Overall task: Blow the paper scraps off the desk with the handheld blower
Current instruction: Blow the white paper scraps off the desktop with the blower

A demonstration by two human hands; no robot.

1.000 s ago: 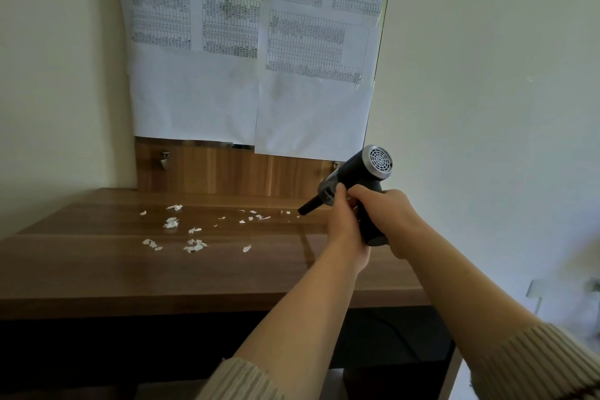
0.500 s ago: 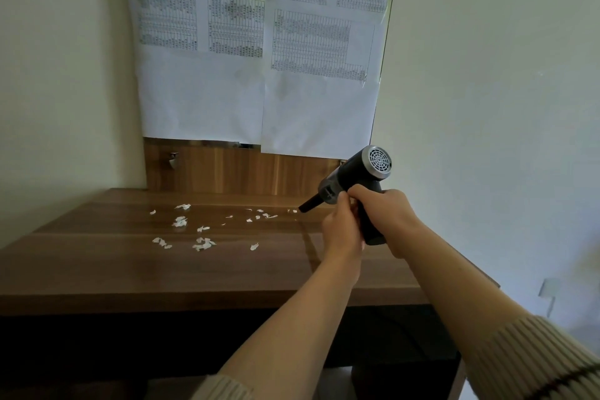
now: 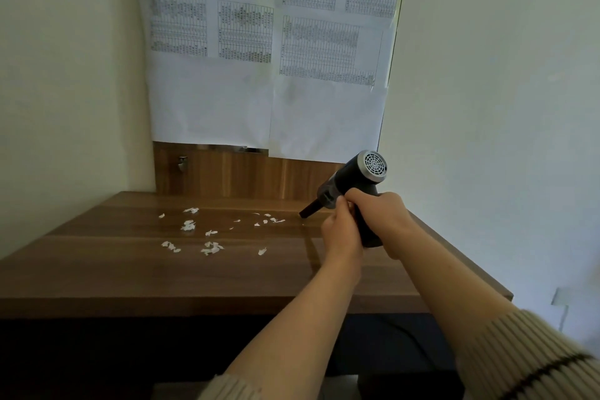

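Several small white paper scraps (image 3: 211, 247) lie scattered over the middle and far part of the wooden desk (image 3: 130, 273). A dark handheld blower (image 3: 349, 180) with a silver grilled back end is held above the desk's right side, its thin nozzle pointing down-left toward the scraps. My right hand (image 3: 386, 221) is wrapped around its handle. My left hand (image 3: 342, 230) presses against the handle from the left, fingers curled on it. The nozzle tip hovers just right of the nearest scraps.
Printed paper sheets (image 3: 266, 52) hang on the wall behind the desk, above a wooden back panel (image 3: 243, 172). Pale walls close in on the left and right. A wall socket (image 3: 561, 297) sits low on the right. Dark space lies under the desk.
The view has shifted slightly, so the desk and scraps sit a little further right. Both hands and the blower keep the same grip and pose; the scraps lie as before.
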